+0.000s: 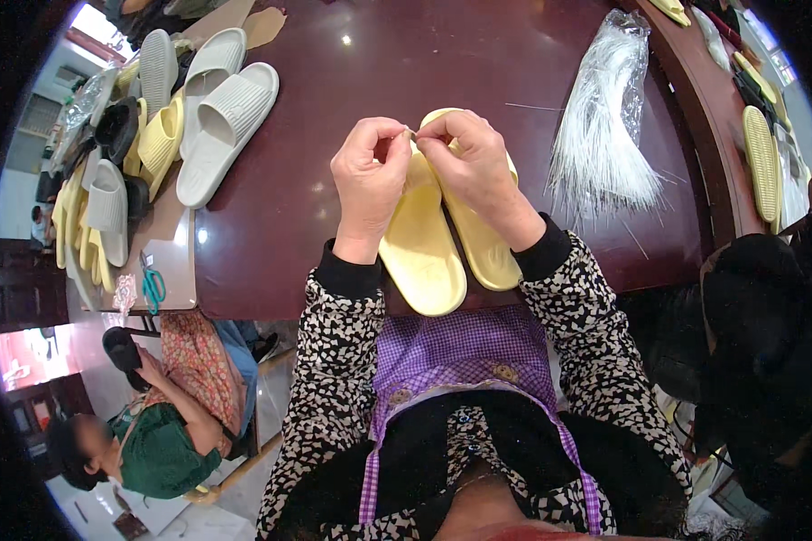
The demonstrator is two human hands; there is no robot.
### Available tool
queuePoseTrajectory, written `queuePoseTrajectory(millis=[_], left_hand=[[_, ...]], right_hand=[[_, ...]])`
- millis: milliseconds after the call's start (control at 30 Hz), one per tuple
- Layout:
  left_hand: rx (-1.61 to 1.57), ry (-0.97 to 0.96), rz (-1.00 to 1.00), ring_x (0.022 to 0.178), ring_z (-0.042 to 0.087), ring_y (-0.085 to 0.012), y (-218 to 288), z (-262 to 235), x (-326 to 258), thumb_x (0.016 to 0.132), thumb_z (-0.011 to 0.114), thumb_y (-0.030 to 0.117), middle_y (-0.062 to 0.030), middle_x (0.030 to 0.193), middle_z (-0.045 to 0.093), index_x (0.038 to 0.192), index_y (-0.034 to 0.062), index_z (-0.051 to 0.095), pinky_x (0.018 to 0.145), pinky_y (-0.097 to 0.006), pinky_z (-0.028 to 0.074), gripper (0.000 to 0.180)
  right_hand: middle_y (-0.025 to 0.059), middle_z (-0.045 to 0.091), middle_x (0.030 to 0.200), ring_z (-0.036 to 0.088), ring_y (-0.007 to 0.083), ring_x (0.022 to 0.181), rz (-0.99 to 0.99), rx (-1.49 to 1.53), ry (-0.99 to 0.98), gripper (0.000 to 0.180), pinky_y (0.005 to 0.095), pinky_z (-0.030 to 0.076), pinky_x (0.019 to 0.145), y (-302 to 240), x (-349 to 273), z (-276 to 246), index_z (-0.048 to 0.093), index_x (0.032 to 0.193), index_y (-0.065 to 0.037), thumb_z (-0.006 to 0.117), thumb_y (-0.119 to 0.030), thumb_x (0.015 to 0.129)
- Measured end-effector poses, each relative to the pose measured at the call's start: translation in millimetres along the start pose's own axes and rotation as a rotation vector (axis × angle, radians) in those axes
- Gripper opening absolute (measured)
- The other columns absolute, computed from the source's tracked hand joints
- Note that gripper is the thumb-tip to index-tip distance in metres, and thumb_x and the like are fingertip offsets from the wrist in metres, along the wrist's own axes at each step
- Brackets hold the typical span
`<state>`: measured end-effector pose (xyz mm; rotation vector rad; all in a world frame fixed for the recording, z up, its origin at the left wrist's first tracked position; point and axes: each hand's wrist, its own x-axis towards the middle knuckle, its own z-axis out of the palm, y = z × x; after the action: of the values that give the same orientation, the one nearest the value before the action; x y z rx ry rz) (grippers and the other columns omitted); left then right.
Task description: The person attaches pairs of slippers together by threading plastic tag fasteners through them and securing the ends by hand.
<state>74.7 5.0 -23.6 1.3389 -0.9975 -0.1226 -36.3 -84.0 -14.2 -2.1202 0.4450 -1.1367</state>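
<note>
A pair of pale yellow slides lies side by side on the dark red table, toes away from me: the left slide (422, 261) and the right slide (489, 248). Over their toe ends, my left hand (370, 171) and my right hand (478, 167) meet with thumbs and forefingers pinched. A tiny dark spot shows between the fingertips, too small to name. Both hands hide much of the slides' straps. To the right lies a bundle of thin white ties (604, 135), partly in a clear plastic bag, with some loose strands sticking out.
Grey slides (230, 131) lie at the table's left, beside a heap of yellow, grey and black slides (108, 203). Teal-handled scissors (153, 287) rest at the near left edge. At left a person (167, 442) holds a black slide. More yellow slides (762, 167) are far right.
</note>
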Motion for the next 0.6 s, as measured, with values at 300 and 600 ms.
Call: queuePoseTrajectory(millis=[300,600], left_hand=[[-0.486,-0.159,-0.510,0.063,0.053,-0.0038,6.0,-6.9,4.2,0.086,0.061,0.003,0.0012,0.077,0.062,0.089,0.0012,0.064,0.057,-0.018,0.042,0.004],[-0.606,-0.193,-0.572,0.063,0.052,-0.0034,-3.5,-10.6,4.4,0.086,0.062,0.004,0.0023,0.076,0.060,0.088,0.0029,0.064,0.058,-0.017,0.042,0.003]], right_hand=[[0.0072,0.066,0.082,0.061,0.0188,0.078,0.024,0.029,0.014,0.005,0.0296,0.048,0.072,0.1,-1.8,-1.6,0.064,0.080,-0.001,0.067,0.000,0.076],[0.0060,0.065,0.081,0.060,0.0208,0.077,-0.050,-0.008,0.014,0.006,0.0314,0.047,0.071,1.9,-2.2,-3.1,0.063,0.079,-0.003,0.067,0.001,0.075]])
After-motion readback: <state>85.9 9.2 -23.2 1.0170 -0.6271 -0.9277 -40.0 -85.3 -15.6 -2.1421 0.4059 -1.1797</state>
